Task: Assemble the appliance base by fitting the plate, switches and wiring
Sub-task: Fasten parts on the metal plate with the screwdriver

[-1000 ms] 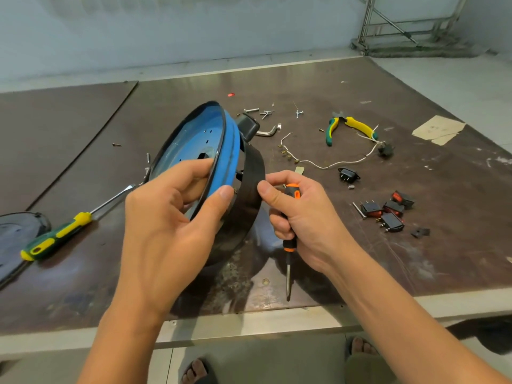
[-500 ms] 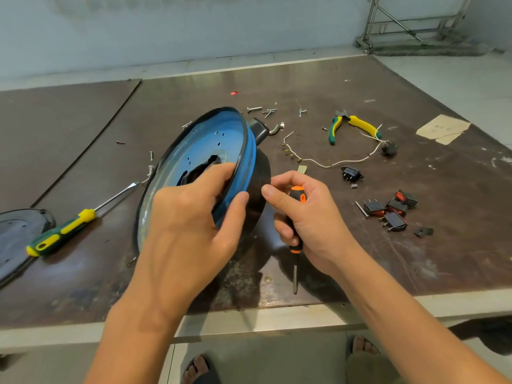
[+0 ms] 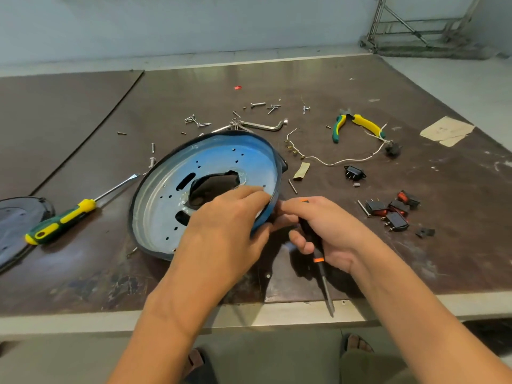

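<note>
The round appliance base (image 3: 166, 206), a blue-tinted metal plate with holes inside a black rim, lies nearly flat on the table, its right edge slightly raised. My left hand (image 3: 230, 217) grips its near right rim, fingers over the plate. My right hand (image 3: 329, 231) holds a black and orange screwdriver (image 3: 321, 270), tip pointing toward me, and its fingertips touch the rim. Several black and red rocker switches (image 3: 388, 212) lie to the right. A white wire (image 3: 340, 159) with brass terminals lies behind them, next to a black socket (image 3: 354, 172).
A green and yellow screwdriver (image 3: 63, 220) lies left of the base. Green and yellow pliers (image 3: 357, 124), a hex key (image 3: 263, 125) and scattered screws (image 3: 194, 120) lie farther back. A dark round cover (image 3: 16, 223) sits at the left edge. The table's front edge (image 3: 110, 322) is close.
The base, held upright on edge a second ago, has been tipped down to the left and now lies almost flat. Both hands followed it down; the screwdriver stays in my right hand.
</note>
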`<state>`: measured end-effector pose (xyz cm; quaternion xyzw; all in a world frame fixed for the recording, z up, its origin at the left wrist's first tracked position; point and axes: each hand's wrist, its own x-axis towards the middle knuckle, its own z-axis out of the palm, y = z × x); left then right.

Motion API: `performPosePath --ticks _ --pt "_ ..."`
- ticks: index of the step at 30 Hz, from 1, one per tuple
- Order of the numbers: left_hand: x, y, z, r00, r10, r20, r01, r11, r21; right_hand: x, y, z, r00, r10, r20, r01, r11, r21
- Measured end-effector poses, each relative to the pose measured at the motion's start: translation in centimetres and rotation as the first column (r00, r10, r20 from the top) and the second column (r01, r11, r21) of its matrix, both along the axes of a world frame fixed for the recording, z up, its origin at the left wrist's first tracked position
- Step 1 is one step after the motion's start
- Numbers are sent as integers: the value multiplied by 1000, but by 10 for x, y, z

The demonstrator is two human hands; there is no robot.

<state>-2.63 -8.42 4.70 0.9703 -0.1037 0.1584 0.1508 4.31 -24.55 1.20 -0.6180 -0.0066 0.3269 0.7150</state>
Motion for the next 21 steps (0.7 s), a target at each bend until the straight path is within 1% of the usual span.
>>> performPosePath --ticks 2,5,8,11,14,16,18,19,20,21 --pt "0 -1 0 1000 8 -20 -8 1000 12 -1 0 -2 998 -30 -57 31 999 9" --pt "1 -3 -1 999 45 -20 -44 999 31 -1 2 -5 997 -72 -42 72 997 10" --pt "1 -2 -1 998 60 -32 -59 998 36 0 4 -8 996 -77 -36 78 997 13" --pt "1 -4 -3 995 62 -84 -55 995 79 0 2 -8 1000 -3 -27 2 999 -38" --pt "3 -5 -5 984 87 -156 -63 986 152 3 -5 -5 991 129 -26 -131 984 -121" --pt "6 -5 -7 972 93 -216 -60 986 156 7 -13 0 985 172 -8 -170 965 -199" --pt "8 -4 -7 957 94 -275 -49 985 167 12 -21 4 984 166 64 -141 948 -284" --pt "8 -4 -7 951 89 -295 -40 985 167 15 -24 7 981 144 132 -94 940 -327" --pt "8 -3 -7 948 76 -310 -28 987 157 17 -27 9 967 114 228 -22 928 -372" --pt "8 -1 -7 945 59 -320 -15 990 138 19 -29 11 932 88 353 69 910 -409"
